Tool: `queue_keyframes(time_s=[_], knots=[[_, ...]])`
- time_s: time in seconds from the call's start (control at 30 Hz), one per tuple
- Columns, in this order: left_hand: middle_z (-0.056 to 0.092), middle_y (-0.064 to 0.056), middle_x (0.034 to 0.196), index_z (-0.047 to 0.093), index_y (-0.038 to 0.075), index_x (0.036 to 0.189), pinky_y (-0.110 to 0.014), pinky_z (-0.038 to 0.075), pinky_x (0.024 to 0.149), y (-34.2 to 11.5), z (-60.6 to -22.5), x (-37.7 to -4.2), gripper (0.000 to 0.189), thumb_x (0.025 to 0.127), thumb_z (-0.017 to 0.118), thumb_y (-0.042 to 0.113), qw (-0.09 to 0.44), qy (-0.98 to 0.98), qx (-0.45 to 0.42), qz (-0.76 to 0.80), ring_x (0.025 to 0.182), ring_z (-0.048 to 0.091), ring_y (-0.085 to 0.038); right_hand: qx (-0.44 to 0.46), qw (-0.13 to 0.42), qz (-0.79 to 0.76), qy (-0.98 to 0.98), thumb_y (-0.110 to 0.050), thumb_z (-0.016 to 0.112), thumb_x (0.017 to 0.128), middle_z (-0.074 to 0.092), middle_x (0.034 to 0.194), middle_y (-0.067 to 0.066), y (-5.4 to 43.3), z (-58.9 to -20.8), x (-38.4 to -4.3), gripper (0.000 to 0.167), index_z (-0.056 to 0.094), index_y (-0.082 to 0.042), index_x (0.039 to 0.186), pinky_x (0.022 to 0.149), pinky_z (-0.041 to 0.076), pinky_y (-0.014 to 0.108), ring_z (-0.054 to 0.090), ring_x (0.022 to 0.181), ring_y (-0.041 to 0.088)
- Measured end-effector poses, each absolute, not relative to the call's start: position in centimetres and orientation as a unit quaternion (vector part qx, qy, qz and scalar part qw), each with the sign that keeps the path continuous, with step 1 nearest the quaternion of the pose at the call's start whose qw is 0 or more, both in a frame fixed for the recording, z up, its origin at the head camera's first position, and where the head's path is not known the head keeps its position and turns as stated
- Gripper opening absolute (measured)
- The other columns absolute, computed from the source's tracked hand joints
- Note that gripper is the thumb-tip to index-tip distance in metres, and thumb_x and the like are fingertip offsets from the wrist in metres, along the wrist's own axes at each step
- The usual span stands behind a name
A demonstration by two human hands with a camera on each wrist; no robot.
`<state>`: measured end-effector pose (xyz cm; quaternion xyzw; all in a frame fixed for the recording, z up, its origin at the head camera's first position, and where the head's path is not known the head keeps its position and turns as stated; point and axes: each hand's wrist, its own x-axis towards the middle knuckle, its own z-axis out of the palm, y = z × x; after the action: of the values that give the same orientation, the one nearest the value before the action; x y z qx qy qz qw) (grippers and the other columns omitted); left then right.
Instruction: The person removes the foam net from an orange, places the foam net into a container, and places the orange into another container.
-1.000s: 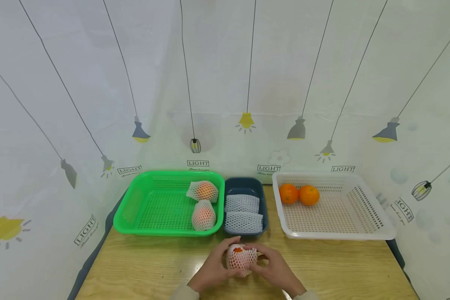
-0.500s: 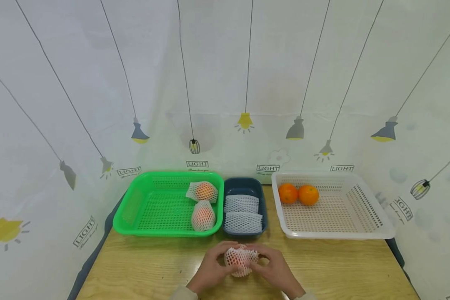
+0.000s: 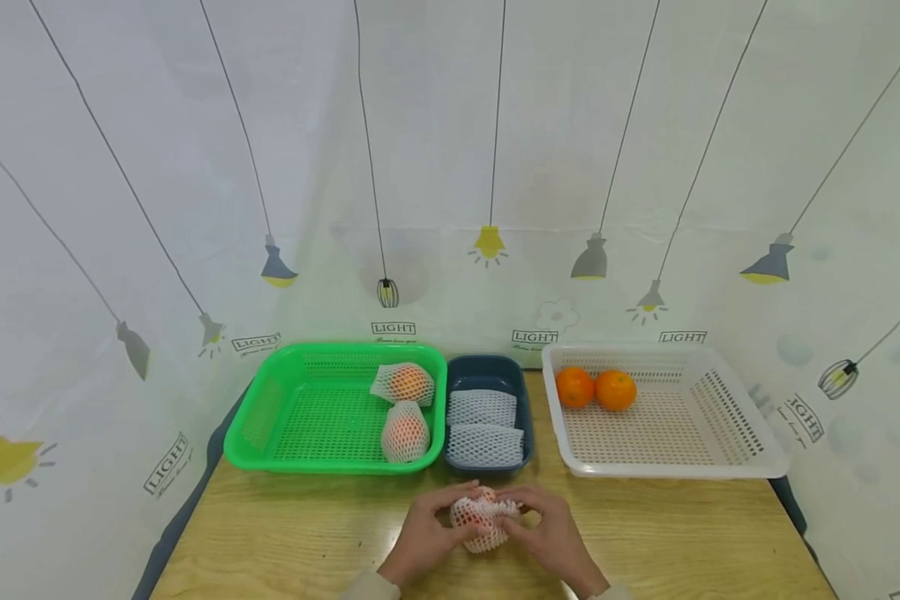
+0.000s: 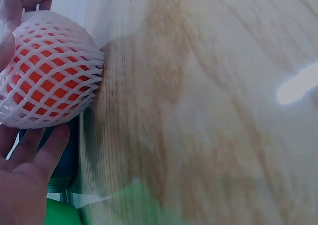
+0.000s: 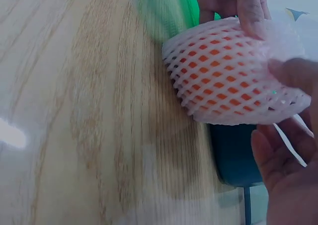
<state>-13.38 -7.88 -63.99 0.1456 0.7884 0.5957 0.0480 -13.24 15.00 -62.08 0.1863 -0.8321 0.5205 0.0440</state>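
- The fruit (image 4: 57,78), orange-red through the mesh of a white foam net (image 5: 226,46), is at the desk (image 3: 307,533) on the near side of the blue tray (image 3: 487,377); whether it rests on the wood or is held just above it, I cannot tell.
- The left hand (image 3: 426,532), nearer than the blue tray and a little to its left, curves its fingers around the left side of the fruit, thumb on the near side, the others on the far side — parted only by the fruit's own width.
- The right hand (image 3: 555,533), nearer than the blue tray and a little to its right, has its fingers nearly closed, pinching the loose, gathered end of the foam net.
- In the blue tray lie two spare nets (image 3: 487,446), flat and one nearer than the other.
- Just left of the blue tray is the green basket (image 3: 307,421), with two wrapped fruits (image 3: 406,435) (one behind the other) at the side next to the tray.
- Right of the blue tray, across a narrow gap, is the white basket (image 3: 675,433), where two bare oranges (image 3: 616,391) sit side by side.
- Behind the blue tray hangs a pale cloth (image 3: 435,167) printed with lamps.
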Motion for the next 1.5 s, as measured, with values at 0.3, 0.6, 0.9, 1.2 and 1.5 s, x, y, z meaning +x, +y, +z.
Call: queue_keyframes(time_s=[0.3, 0.6, 0.9, 1.2, 1.5], knots=[[0.055, 0.002, 0.15, 0.053, 0.023, 0.148, -0.025, 0.05, 0.106, -8.6, -64.6, -13.8, 0.077, 0.08, 0.088, 0.031, 0.122, 0.766, 0.165, 0.61, 0.134, 0.056, -0.015, 0.182, -0.087, 0.522, -0.829, -0.035, 0.087, 0.081, 0.057, 0.15, -0.002, 15.1, -63.1, -13.5, 0.077, 0.053, -0.021, 0.149, 0.101, 0.051, 0.024, 0.053, 0.13, 0.006], [0.062, 0.008, 0.14, 0.061, 0.029, 0.138, -0.028, 0.043, 0.114, -8.5, -64.4, -13.6, 0.067, 0.078, 0.089, 0.034, 0.09, 0.779, 0.189, 0.591, 0.134, 0.054, -0.013, 0.176, -0.097, 0.536, -0.82, -0.038, 0.084, 0.084, 0.063, 0.141, -0.006, 15.0, -63.5, -13.6, 0.062, 0.06, -0.029, 0.14, 0.098, 0.054, 0.026, 0.06, 0.126, 0.011], [0.064, 0.009, 0.136, 0.069, 0.03, 0.129, -0.029, 0.045, 0.112, -8.3, -64.3, -13.6, 0.056, 0.077, 0.089, 0.037, 0.064, 0.785, 0.181, 0.588, 0.132, 0.057, -0.016, 0.174, -0.073, 0.53, -0.827, -0.034, 0.084, 0.085, 0.065, 0.138, -0.004, 15.1, -63.0, -13.5, 0.046, 0.069, -0.03, 0.128, 0.098, 0.055, 0.029, 0.061, 0.125, 0.016], [0.066, 0.007, 0.132, 0.073, 0.027, 0.12, -0.027, 0.049, 0.108, -8.3, -64.1, -13.6, 0.047, 0.077, 0.091, 0.03, 0.074, 0.769, 0.168, 0.613, 0.129, 0.06, -0.018, 0.194, -0.036, 0.535, -0.821, -0.027, 0.085, 0.084, 0.068, 0.131, -0.006, 15.0, -62.7, -13.3, 0.036, 0.073, -0.032, 0.117, 0.095, 0.057, 0.028, 0.063, 0.122, 0.012], [0.069, 0.01, 0.127, 0.077, 0.027, 0.108, -0.03, 0.051, 0.106, -8.2, -64.0, -13.5, 0.033, 0.078, 0.089, 0.025, 0.054, 0.78, 0.166, 0.601, 0.124, 0.062, -0.015, 0.224, 0.034, 0.521, -0.823, -0.027, 0.085, 0.085, 0.072, 0.124, -0.009, 14.9, -63.2, -13.2, 0.029, 0.076, -0.033, 0.113, 0.097, 0.056, 0.029, 0.065, 0.118, 0.013]])
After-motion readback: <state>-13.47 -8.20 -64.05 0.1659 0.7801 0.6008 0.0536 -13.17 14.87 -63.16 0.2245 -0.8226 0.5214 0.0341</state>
